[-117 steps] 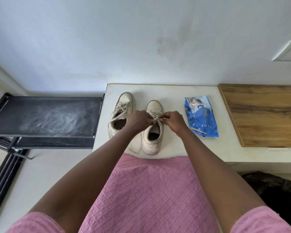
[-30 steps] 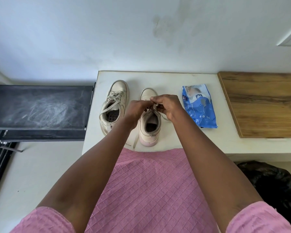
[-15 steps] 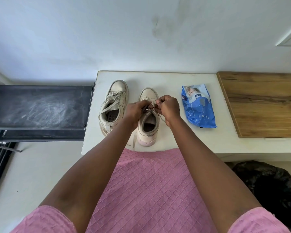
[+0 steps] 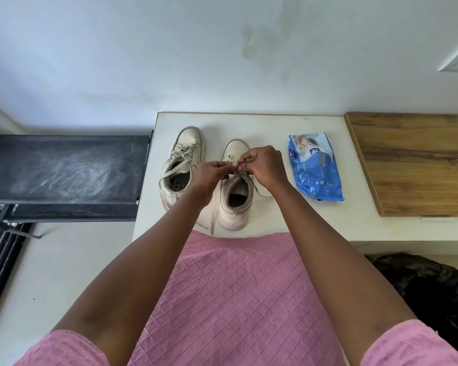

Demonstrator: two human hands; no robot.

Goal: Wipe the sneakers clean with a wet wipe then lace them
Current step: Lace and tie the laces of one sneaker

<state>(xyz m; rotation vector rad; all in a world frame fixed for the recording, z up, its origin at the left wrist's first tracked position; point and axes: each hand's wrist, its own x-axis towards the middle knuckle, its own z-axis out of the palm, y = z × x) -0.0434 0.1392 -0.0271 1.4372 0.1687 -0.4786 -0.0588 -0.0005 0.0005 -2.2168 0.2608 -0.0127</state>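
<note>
White and smooth, the counter (image 4: 315, 220) stood against a pale wall (image 4: 143, 62) with a grey smudge on it. A wooden board (image 4: 418, 165) covered the counter's right part. To the left, lower down, a dusty black rack (image 4: 64, 170) stood over a light floor (image 4: 50, 260). A black bag (image 4: 434, 291) sat below the counter's right end.

Two off-white sneakers stood side by side, toes to the wall. The laced sneaker (image 4: 181, 165) was nearer the rack. Over the other sneaker (image 4: 236, 199) the left hand (image 4: 209, 175) and the right hand (image 4: 266, 165) met, fingers curled, each pinching the lace (image 4: 212, 217) above the tongue. One loose end trailed to the counter's front edge.

The blue wet wipe pack (image 4: 315, 170) lay flat between that sneaker and the board. A pink quilted garment (image 4: 236, 299) filled the foreground.
</note>
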